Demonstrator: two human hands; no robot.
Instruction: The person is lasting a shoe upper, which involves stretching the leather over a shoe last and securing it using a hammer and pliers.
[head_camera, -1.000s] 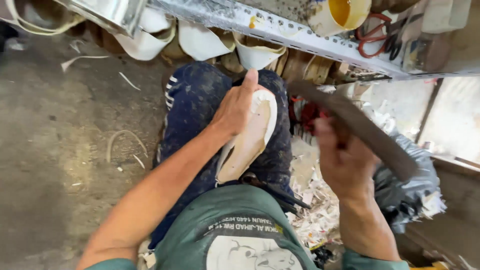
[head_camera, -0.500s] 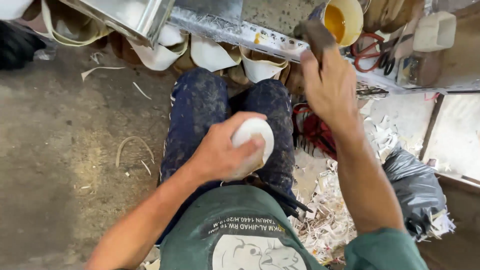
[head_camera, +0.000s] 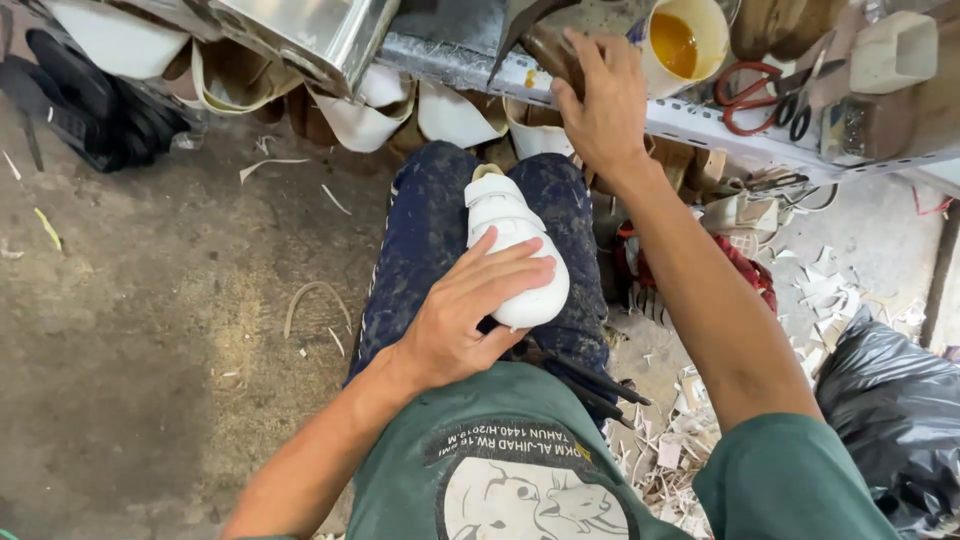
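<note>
Both hands busy: we pinned white shoe (head_camera: 515, 250) on lap, left hand (head_camera: 465, 315); right hand (head_camera: 600, 95) clasped hammer handle (head_camera: 550, 50) — steady shoe firmly.

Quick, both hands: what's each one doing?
Left hand: closed over the white shoe on the lap.
Right hand: gripping a curved tool at the bench.

A grey concrete floor (head_camera: 130, 330), dusty and strewn with pale offcuts, fills the left side. Across the top runs a perforated metal shelf (head_camera: 700, 120) carrying a cup of yellow glue (head_camera: 683, 45) and red-handled scissors (head_camera: 760, 100). A black plastic bag (head_camera: 890, 410) sits lower right among white scraps (head_camera: 680, 450).
</note>
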